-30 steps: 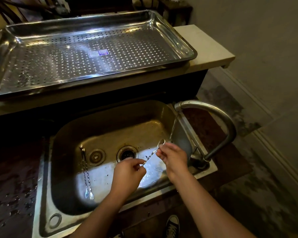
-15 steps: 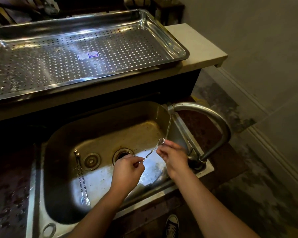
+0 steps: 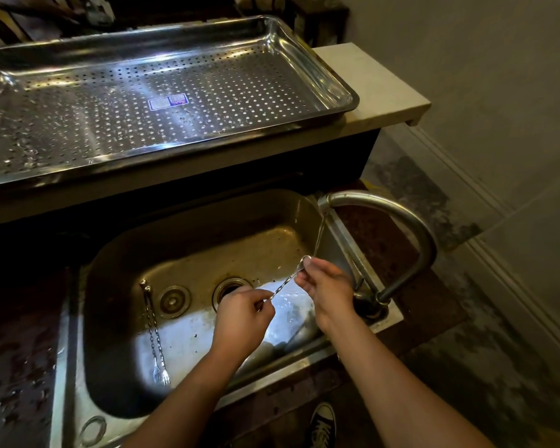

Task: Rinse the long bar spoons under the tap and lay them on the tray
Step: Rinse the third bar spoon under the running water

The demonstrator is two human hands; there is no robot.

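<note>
A long twisted bar spoon point(image 3: 285, 283) is held over the steel sink point(image 3: 188, 244), its bowl up under the thin stream from the curved tap point(image 3: 398, 215). My left hand point(image 3: 240, 318) pinches the lower end of the stem. Fingers of my right hand point(image 3: 328, 286) pinch the bowl end in the water. Two more bar spoons point(image 3: 154, 331) lie side by side on the sink floor at the left, fork ends towards me. The perforated steel tray point(image 3: 162, 101) sits on the raised counter behind the sink, with nothing in it but a label.
The drain point(image 3: 230, 287) and a plug fitting point(image 3: 173, 300) lie in the sink floor. A wet dark counter point(image 3: 17, 350) runs along the left. A pale ledge point(image 3: 375, 88) carries the tray; floor and wall lie to the right. A shoe point(image 3: 322, 421) shows below.
The view has shifted slightly right and down. Both hands keep the same hold on the spoon under the stream, with small finger movements at the bowl end.
</note>
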